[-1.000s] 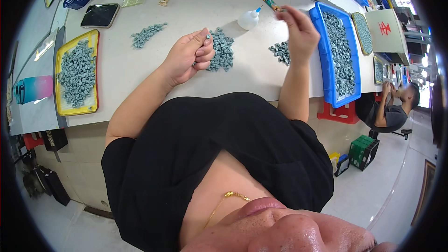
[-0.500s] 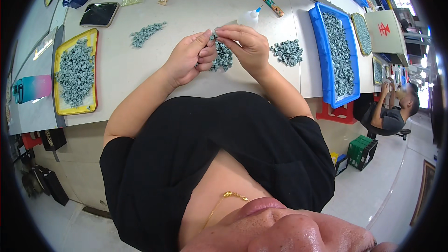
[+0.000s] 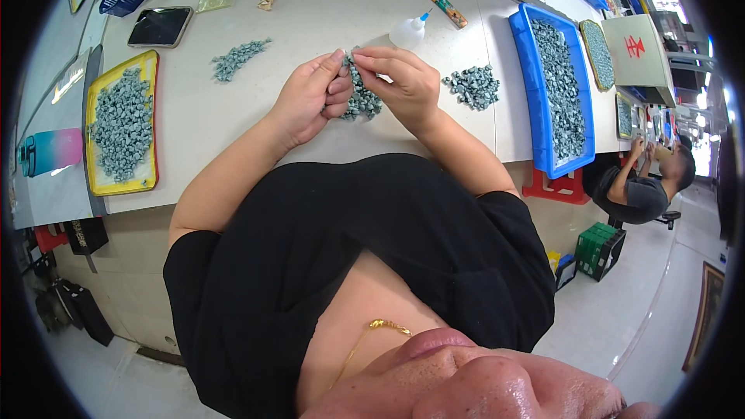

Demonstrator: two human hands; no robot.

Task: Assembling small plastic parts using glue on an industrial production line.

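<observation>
Above the near part of the table, my left hand (image 3: 314, 95) is closed, its fingers curled and its thumb tip raised. A small grey-green piece (image 3: 347, 57) shows at its fingertips. My right hand (image 3: 405, 87) meets it there, thumb and fingers pinched together; whatever lies between them is too small to make out. Beneath and between both hands lies a pile of grey-green pieces (image 3: 363, 103), partly hidden by them. A second pile of such pieces (image 3: 473, 88) is right of my right hand, and a looser group (image 3: 237, 59) lies farther left.
A yellow tray (image 3: 153, 147) of pieces stands at left near a blue-pink bottle (image 3: 56, 151), below a phone (image 3: 161, 26). On the right is a blue tray (image 3: 538, 112) of pieces. A white squeeze bottle (image 3: 407, 32) stands beyond my hands. Another person (image 3: 640, 186) sits far right.
Both hands stay together at almost the same place, with fingertips shifted slightly. The whole view has moved a little, and the seated person at right has changed posture slightly.
</observation>
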